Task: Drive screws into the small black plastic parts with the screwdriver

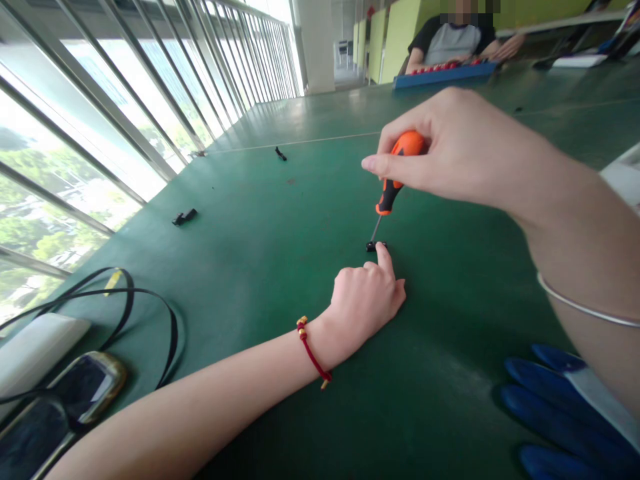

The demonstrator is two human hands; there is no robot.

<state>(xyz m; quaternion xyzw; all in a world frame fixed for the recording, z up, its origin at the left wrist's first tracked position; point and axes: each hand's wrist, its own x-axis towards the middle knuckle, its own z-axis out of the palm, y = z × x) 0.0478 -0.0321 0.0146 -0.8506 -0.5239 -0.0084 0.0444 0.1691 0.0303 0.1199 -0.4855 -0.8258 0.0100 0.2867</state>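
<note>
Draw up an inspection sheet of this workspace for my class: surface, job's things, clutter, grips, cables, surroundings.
Surface: green table, faint marks.
Job's things: orange-and-black screwdriver, tilted, its tip at a small black part; too small to tell whether it sits in a screw.
Clutter: loose black piece at left, another black piece farther off; phone and white box lower left; blue glove lower right.
Grips: right grip, bare, around the screwdriver; left grip, bare, one fingertip on the black part.
Cables: black cord, looped at left, yellow tag.
Surroundings: railing along the left; person across the table behind a blue tray.
</note>
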